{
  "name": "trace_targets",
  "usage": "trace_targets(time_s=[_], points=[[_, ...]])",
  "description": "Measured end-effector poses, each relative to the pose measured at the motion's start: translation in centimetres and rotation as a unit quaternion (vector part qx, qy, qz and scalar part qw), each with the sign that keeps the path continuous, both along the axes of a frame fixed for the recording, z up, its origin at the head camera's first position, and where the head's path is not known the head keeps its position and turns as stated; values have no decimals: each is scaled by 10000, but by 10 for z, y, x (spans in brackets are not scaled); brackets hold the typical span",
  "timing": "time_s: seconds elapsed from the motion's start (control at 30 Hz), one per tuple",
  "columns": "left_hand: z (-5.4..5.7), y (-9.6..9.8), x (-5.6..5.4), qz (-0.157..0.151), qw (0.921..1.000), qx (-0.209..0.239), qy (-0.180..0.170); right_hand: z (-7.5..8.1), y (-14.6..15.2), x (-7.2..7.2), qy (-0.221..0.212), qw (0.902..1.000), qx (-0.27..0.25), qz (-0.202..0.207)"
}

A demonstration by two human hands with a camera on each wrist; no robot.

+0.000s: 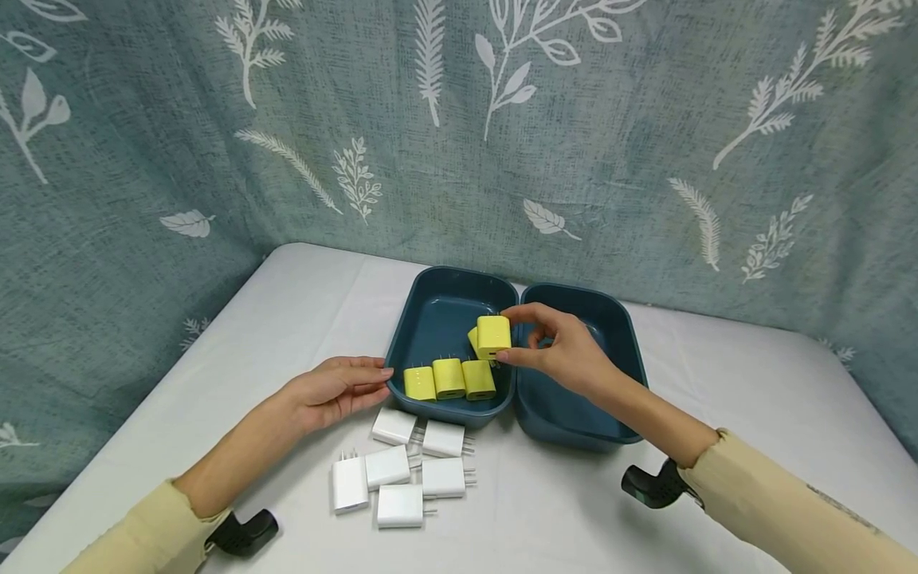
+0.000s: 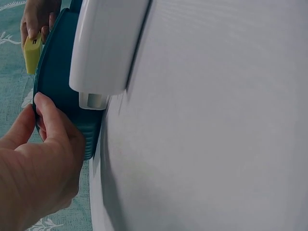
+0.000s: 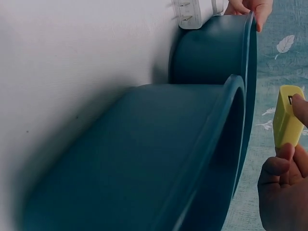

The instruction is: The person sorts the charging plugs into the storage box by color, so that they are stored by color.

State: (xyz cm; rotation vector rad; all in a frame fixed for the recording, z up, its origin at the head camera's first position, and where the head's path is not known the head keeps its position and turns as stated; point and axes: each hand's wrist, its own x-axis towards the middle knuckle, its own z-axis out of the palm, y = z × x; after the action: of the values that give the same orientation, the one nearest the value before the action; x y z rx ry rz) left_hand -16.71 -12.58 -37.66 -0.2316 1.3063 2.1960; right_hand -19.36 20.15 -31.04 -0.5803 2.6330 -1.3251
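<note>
My right hand pinches a yellow plug-in charger between thumb and fingers, raised over the left blue bin. In the right wrist view, the held charger shows its port beside the thumb. Three yellow chargers lie in a row along the bin's near side, and another yellow charger is partly hidden behind the held one. At the bin's left near corner, my left hand grips the rim; the left wrist view shows thumb and fingers on either side of the bin wall.
Several white chargers with metal prongs lie on the white tabletop just in front of the left bin. A second blue bin stands against it on the right, under my right forearm. Patterned curtain hangs behind the table.
</note>
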Motion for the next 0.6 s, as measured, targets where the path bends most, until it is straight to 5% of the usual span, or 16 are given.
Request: trace_targets(time_s=[0.33, 0.6], points=[[0, 0, -1, -56, 10000, -57, 23, -6, -13, -14, -55, 9999, -91, -66], [0, 0, -1, -85, 10000, -25, 19, -12, -30, -24, 336, 9991, 234, -123]])
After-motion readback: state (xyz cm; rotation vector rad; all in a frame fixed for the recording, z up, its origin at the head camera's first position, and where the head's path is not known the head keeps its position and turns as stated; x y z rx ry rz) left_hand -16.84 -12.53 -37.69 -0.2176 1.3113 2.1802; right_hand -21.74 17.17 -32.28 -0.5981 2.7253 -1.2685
